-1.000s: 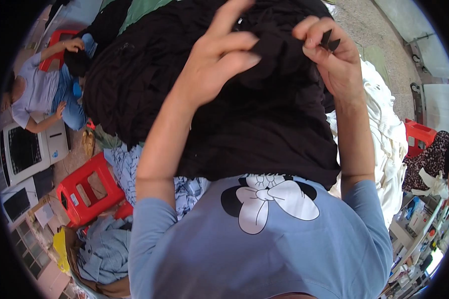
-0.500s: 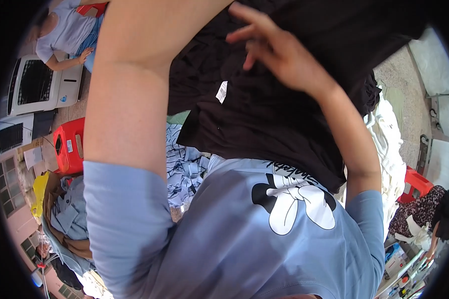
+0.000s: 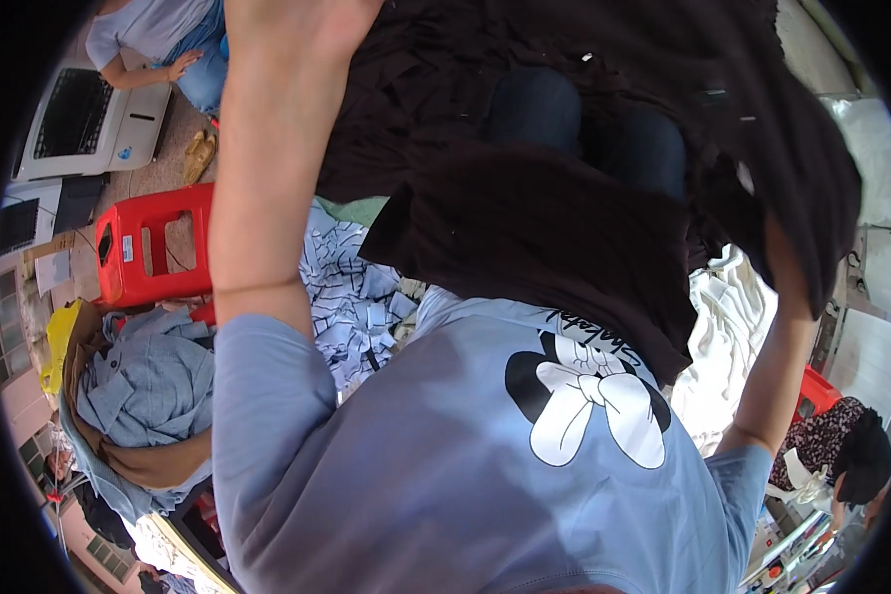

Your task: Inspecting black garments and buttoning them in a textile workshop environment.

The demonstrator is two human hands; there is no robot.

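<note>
Black cloth lies across my lap, its near edge against my light blue shirt. A raised sweep of black cloth hangs over my right hand and wrist, so those fingers are hidden; only my right forearm shows below it. My left hand is at the top edge, with the palm and wrist visible and the fingers cut off by the frame. More black cloth spreads beyond my knees.
At left stand a red plastic stool and a bag of grey-blue garments. Striped cloth pieces lie left of my lap, white cloth right of it. Another person sits at far left; one more person works at right.
My right hand has swung to the right and gone under the lifted black cloth. My left forearm has shifted, bringing its palm into the top edge. My knees now show.
</note>
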